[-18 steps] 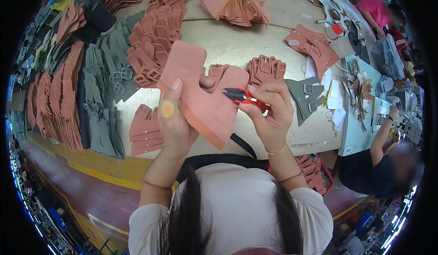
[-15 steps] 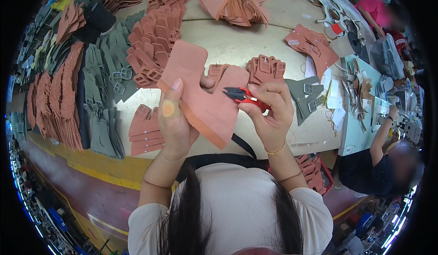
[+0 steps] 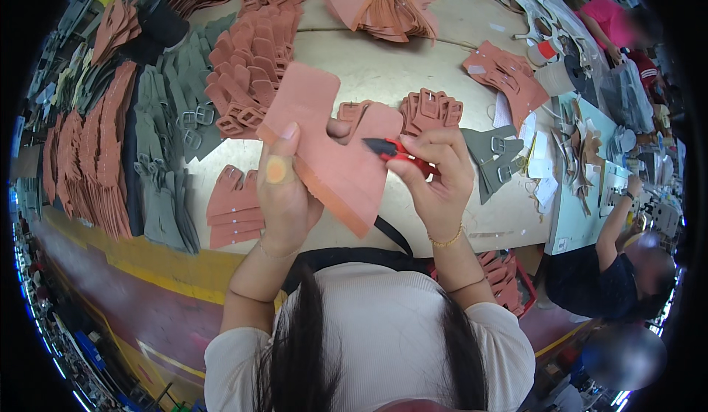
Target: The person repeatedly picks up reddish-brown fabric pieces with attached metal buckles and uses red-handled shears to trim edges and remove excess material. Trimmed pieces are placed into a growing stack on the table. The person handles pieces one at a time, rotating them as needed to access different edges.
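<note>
My left hand (image 3: 284, 183) grips a flat pink shoe upper piece (image 3: 346, 172) by its left side, thumb on top and a fingertip showing through the notch. An orange band runs along the piece's lower edge. In my right hand (image 3: 445, 172) is a pair of small thread snips (image 3: 409, 159) with red handles and dark blades. The blades look closed and lie over the right part of the piece; whether they touch it I cannot tell. Behind the piece are pink straps with buckles (image 3: 430, 109). Three pink pieces (image 3: 234, 216) lie overlapped left of my left hand.
Pink strap pieces (image 3: 254, 65) and green strapped pieces (image 3: 166, 139) fill the table's left side. A bundle of pink pieces (image 3: 380, 6) lies at the far side. Green buckled pieces (image 3: 495, 157) and thread spools (image 3: 554, 76) are on the right. Co-workers (image 3: 601, 275) are at the right.
The snips' blades have come together, and my right fingers have closed in on the handles. The pink piece has shifted only slightly. Another person's head has appeared at the lower right.
</note>
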Tool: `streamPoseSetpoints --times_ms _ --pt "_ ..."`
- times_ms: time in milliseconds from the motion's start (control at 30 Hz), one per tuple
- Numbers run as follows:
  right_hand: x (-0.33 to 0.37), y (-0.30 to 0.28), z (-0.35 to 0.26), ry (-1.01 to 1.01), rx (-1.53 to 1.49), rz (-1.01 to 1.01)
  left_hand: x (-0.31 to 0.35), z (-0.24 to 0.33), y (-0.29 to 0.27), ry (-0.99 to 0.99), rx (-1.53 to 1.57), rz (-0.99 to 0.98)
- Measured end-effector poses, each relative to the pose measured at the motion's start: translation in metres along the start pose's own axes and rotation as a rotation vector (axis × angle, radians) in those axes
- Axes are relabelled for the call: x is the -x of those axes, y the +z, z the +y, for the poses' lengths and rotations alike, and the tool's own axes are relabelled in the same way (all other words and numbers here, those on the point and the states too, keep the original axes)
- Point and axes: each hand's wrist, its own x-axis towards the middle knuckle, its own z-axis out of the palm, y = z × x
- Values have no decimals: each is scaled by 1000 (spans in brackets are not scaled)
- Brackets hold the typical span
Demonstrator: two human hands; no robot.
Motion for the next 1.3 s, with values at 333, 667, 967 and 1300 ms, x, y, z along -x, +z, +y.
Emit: streamPoseSetpoints --times_ms 333,667,967,1300 --pt "3 1 20 62 -9 75 -13 24 -45 3 -269 128" --pt "10 -5 37 198 -69 8 15 28 -199 414 -2120 -19" --pt "13 -12 43 263 -54 4 45 -30 -244 285 -2135 -30" --pt "23 -8 56 361 -151 -20 38 -32 -203 380 -2055 29"
